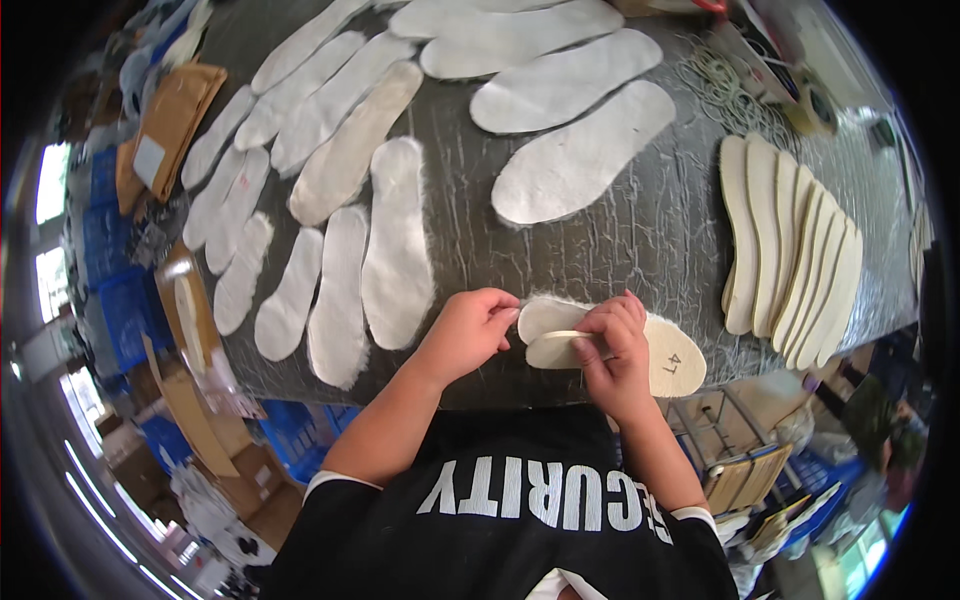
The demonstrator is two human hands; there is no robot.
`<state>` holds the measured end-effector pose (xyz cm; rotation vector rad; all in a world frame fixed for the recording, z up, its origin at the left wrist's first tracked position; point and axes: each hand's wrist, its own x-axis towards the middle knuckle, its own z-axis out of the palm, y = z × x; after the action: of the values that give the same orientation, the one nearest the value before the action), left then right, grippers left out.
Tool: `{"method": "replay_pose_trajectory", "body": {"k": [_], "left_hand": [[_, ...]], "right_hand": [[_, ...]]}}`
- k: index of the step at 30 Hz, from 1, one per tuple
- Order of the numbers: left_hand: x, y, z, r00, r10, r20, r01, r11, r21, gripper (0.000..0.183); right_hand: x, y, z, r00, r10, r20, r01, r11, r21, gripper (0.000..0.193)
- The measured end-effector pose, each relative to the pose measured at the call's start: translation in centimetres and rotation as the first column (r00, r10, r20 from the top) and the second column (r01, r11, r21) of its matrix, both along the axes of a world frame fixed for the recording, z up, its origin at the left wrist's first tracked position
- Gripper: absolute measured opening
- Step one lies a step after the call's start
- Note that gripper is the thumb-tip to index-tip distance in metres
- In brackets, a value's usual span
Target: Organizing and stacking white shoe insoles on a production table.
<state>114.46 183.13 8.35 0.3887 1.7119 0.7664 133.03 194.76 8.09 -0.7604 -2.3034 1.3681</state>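
My right hand (618, 350) is closed around cream insoles near the table's front edge. The insole's broad end (680, 352), with a dark handwritten mark, sticks out to the right of the hand. Left of my fingers a narrow insole end (550, 352) shows a pale edge, and behind it lies another rounded end (545, 316) with a fuzzy rim. My left hand (468, 335) has thumb and forefinger pinched together right beside that fuzzy rim. Whatever is between those fingertips is too small to make out. My right palm hides the middle of the insoles.
White fuzzy-edged insoles (400, 250) are spread over the left and back of the dark, wrinkled table covering (480, 240). A fanned row of cream insoles (790, 255) lies at the right. Behind it are coiled cord (735, 85) and a tape roll (815, 108). Blue crates (125, 310) stand left.
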Motion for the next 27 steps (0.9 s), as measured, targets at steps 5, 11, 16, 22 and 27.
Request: {"method": "replay_pose_trajectory", "body": {"k": [5, 11, 16, 22, 27], "left_hand": [[0.3, -0.2, -1.5, 0.997, -0.060, 0.041, 0.055, 0.992, 0.114, 0.015], [0.5, -0.6, -1.5, 0.998, -0.046, 0.036, 0.034, 0.957, 0.288, 0.012], [0.7, -0.4, -0.5, 0.998, -0.055, -0.019, 0.058, 0.952, 0.299, 0.011], [0.9, 0.2, 0.2, 0.999, -0.045, -0.010, 0.046, 0.950, 0.310, 0.011], [1.1, 0.4, 0.6, 0.999, -0.042, 0.008, 0.037, 0.952, 0.302, 0.011]], "right_hand": [[-0.1, 0.2, -0.3, 0.999, -0.049, 0.019, 0.050, 0.997, -0.050, 0.012], [-0.2, -0.2, -0.8, 0.988, -0.137, 0.077, 0.149, 0.971, -0.186, 0.011], [-0.3, -0.3, -1.1, 0.985, -0.151, 0.084, 0.167, 0.955, -0.246, 0.010], [-0.3, -0.2, -1.1, 0.980, -0.178, 0.086, 0.195, 0.937, -0.291, 0.009], [-0.3, -0.1, -1.1, 0.978, -0.188, 0.089, 0.206, 0.934, -0.292, 0.008]]}}
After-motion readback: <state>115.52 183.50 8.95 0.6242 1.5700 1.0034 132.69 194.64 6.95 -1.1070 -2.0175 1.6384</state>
